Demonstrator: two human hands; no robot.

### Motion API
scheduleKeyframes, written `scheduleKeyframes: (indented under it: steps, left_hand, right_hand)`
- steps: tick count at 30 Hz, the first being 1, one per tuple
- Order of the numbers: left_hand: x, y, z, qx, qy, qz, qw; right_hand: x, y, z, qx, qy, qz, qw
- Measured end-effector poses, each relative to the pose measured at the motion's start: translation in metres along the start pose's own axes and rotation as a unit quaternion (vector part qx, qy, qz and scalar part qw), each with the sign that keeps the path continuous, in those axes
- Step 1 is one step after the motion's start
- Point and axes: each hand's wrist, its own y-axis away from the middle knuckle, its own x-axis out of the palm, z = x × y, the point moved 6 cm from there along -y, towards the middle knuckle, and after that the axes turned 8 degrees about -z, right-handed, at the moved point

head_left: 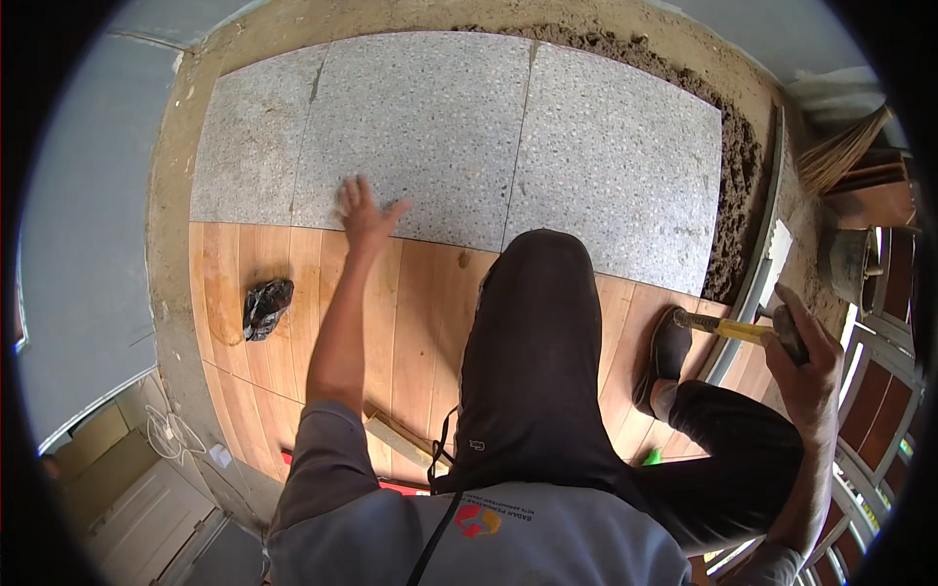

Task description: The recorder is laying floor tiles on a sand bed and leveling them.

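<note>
My left hand (366,217) is spread over the near edge of the middle grey speckled tile (420,122), slightly blurred; whether it touches the tile is unclear. My right hand (809,356), out to the right, is closed around a mallet (738,329) near its dark head. Its yellow and grey handle points left, toward my shoe. The speckled tiles lie in a row, with another on the left (249,137) and one on the right (620,156). Wood-look tiles (415,303) cover the floor nearer to me, under my raised knee.
Dark, crumbly mortar (738,186) borders the tiles at right and far right. A long metal bar (764,259) lies beside it. A black plastic bag (267,309) sits at left. A wooden strip (399,439) lies near me. A broom (845,151) and bucket (848,266) stand right.
</note>
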Motion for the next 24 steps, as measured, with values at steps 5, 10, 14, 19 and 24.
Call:
scheduleKeyframes:
  steps: [5,10,14,19,24]
  left_hand:
    - [0.015,0.045,-0.073,0.035,0.063,0.042,0.997]
    - [0.009,0.074,-0.072,0.025,0.064,-0.011,0.998]
    - [0.005,0.095,-0.032,-0.063,0.076,-0.012,0.995]
    - [0.006,0.103,-0.011,-0.069,0.040,-0.022,0.997]
    - [0.009,0.103,-0.011,-0.102,0.039,-0.013,0.994]
  right_hand:
    - [-0.002,-0.002,0.006,-0.044,0.003,0.000,0.999]
    - [-0.004,-0.003,-0.005,0.007,0.025,0.018,1.000]
    - [0.000,-0.004,-0.012,0.000,0.031,0.026,0.999]
    - [0.004,-0.011,-0.016,-0.033,0.030,0.037,0.998]
    - [0.006,-0.018,-0.018,-0.039,0.045,0.059,0.996]
